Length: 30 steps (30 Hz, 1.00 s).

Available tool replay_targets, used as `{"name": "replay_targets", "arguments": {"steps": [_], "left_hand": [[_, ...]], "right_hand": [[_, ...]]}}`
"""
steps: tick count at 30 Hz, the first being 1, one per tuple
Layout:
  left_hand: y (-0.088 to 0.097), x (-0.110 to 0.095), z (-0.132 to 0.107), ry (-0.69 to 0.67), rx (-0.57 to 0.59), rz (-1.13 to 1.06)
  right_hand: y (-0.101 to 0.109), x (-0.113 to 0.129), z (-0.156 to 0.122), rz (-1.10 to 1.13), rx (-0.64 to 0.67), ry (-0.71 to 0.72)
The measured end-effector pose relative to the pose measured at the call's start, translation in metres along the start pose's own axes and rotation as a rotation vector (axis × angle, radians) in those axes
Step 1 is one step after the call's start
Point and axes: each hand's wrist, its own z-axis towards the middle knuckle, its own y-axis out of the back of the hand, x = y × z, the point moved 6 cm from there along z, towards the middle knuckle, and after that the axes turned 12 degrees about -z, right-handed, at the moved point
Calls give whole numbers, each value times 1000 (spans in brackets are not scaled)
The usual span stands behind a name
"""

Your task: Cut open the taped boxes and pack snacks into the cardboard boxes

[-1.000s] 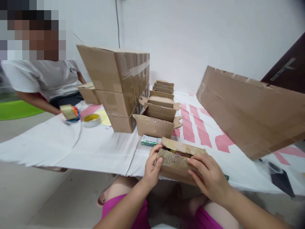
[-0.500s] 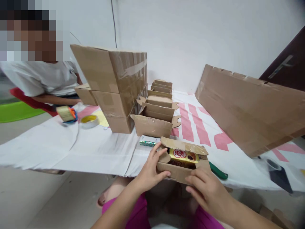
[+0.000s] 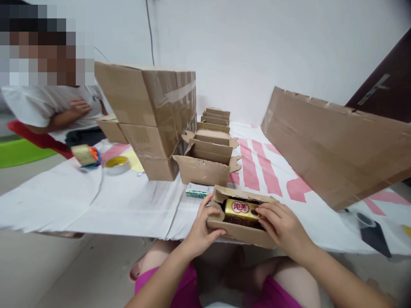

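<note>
Brown cardboard makes up the small box at the near edge of the table, right in front of the person, its top open and a yellow packet with a red-and-white emblem lying inside. Taking that box as the centre of the dial, with twelve pointing away from the person, the left hand is at nine o'clock, gripping the box's left end with its thumb along the near wall. At three o'clock the right hand has its fingers bent over the right end of the packet; I cannot tell whether they pinch it or only touch it. Just beyond, at ten o'clock, a slim green-and-white carton lies flat on the white cloth. A row of open boxes runs back at eleven, just beside a tall stack of taped cartons. Further out at ten come a tape roll, a tape dispenser and a co-worker in a white shirt, one hand held at the chest. Pink strips mark the cloth towards one o'clock, a large cardboard carton leans at two, and a dark flat object lies at three.
</note>
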Motion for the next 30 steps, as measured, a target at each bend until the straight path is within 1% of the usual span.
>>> {"name": "replay_targets", "arguments": {"steps": [4,6,12,19,26,30], "left_hand": [[-1,1,-1,5,1,-10],[-2,2,-1,5,0,-17],[-1,5,-3,7,-2,-33],[0,4,-4,0,-11,-32],[-1,4,-2,-10,-14,-44],[-1,5,-3,0,-13,-36]], "right_hand": [[-3,-3,5,-48,-92,-23],[-7,-5,11,-72,-106,-26],[-18,4,27,-102,-79,102],[-19,3,29,-57,-99,183],[-24,4,29,-51,-23,242],[-25,6,33,-56,-14,223]]}}
